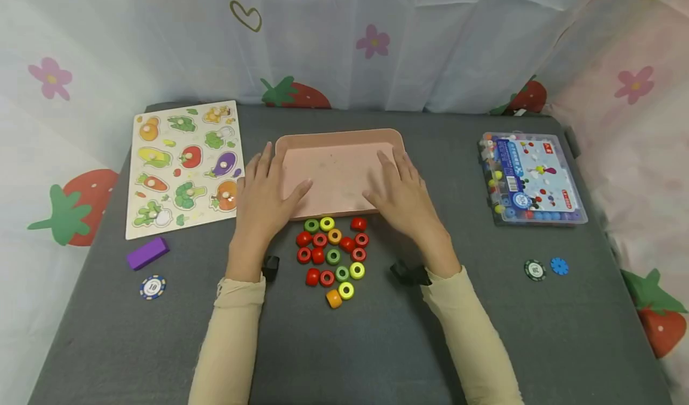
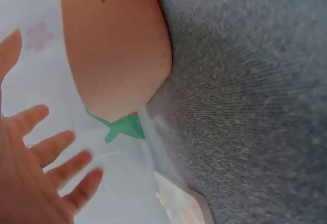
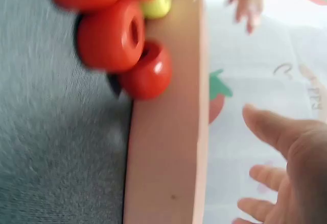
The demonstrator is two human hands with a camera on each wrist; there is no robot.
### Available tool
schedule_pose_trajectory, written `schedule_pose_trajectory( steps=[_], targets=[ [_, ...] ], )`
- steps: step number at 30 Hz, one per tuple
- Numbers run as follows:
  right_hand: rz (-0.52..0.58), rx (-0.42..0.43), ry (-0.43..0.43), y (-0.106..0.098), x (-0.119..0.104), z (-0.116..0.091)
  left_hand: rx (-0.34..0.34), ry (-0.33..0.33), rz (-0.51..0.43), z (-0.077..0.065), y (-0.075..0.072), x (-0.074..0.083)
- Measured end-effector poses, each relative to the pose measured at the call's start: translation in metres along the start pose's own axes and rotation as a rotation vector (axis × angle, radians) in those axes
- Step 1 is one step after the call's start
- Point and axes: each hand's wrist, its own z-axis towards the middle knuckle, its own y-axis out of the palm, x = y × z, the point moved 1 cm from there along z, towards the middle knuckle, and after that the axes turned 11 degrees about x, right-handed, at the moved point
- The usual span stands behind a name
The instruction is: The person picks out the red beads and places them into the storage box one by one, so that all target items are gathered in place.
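A shallow pink tray (image 1: pixel 334 168) lies on the grey table, with nothing but a few dark specks on its floor. My left hand (image 1: pixel 264 198) is over the tray's left end, fingers straight and spread. Over its right end, my right hand (image 1: pixel 404 198) has its fingers spread the same way. Both wrist views show the left hand (image 2: pixel 36 168) and the right hand (image 3: pixel 286 173) holding nothing. Just in front of the tray, several round beads with holes, including a red bead (image 3: pixel 148 73), a green bead (image 1: pixel 333 256) and an orange bead (image 1: pixel 334 299), form a loose cluster.
A vegetable puzzle board (image 1: pixel 177 171) lies at the left, beside the tray. Nearer are a purple block (image 1: pixel 148 253) and a blue-and-white chip (image 1: pixel 153 287). To the right are a clear box (image 1: pixel 533 177) of colored balls, a dark chip (image 1: pixel 535 270) and a blue disc (image 1: pixel 559 266).
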Motion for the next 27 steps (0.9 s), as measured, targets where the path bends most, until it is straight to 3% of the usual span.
schedule_pose_trajectory(
  steps=[5,10,17,22,27],
  targets=[
    [0.282,-0.030,-0.059,-0.009,-0.011,-0.013,-0.015,-0.032,-0.197,-0.008,-0.003,-0.004],
    [0.502,-0.150,-0.086,-0.015,-0.016,-0.028,-0.115,-0.123,-0.417,-0.018,-0.004,-0.008],
    [0.488,-0.320,-0.141,-0.003,-0.007,-0.044,-0.195,-0.220,-0.538,-0.029,0.000,-0.012],
    [0.409,-0.299,-0.173,0.011,-0.001,-0.049,-0.199,-0.255,-0.587,-0.032,0.006,-0.018],
    [0.386,-0.231,-0.146,0.022,0.001,-0.053,-0.220,-0.308,-0.623,-0.034,0.012,-0.022]
  ],
)
